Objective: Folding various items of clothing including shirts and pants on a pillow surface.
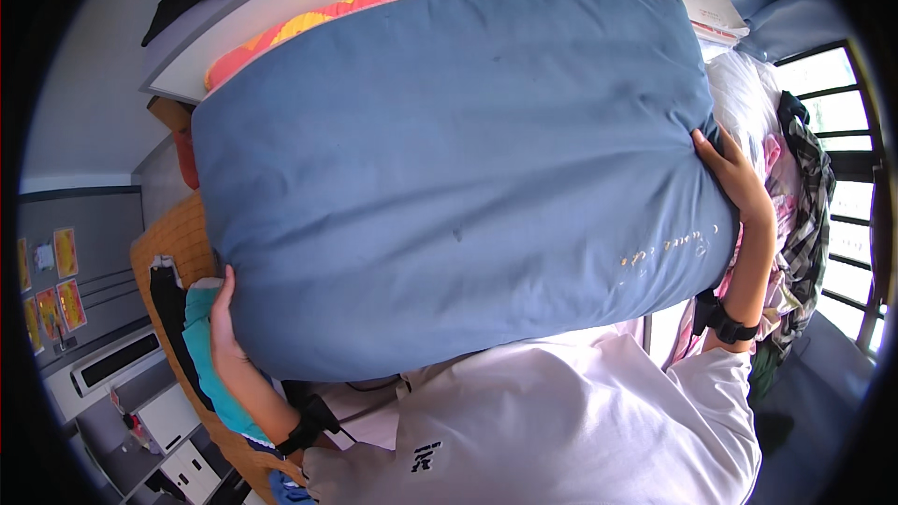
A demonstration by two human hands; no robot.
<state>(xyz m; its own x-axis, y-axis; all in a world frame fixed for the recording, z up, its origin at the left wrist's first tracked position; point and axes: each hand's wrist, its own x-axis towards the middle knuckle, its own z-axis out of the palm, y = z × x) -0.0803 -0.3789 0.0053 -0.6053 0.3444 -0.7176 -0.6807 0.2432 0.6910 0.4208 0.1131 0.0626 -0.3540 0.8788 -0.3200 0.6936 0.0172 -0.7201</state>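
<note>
A big blue-gray quilt (449,159), folded into a thick bundle, is held up in front of the person's chest and spans much of the view. Its surface is creased, with the deepest folds running from the right end toward the middle, and a line of pale lettering sits near the lower right corner.

The left hand (229,327) holds the quilt's lower left side, with the thumb laid along the edge. The other fingers are hidden, so I cannot tell whether they are spread or pressed together. The right hand (736,175) grips the right end, its thumb on the upper face, pinching a gathered fold against the fingers behind. How those fingers lie is mostly out of sight.

Each wrist wears a black strap (730,323). Below the quilt is the person's pale shirt (561,411), with a small dark mark on the chest.

Just past the far edge of the quilt shows a pink, orange and yellow cloth (309,26), in front of a white panel (271,19). To the left lie a brown cover (178,224) and a teal cloth (198,318). To the right are white bedding (744,93), a plaid cloth (812,215) and a barred window (847,215).
</note>
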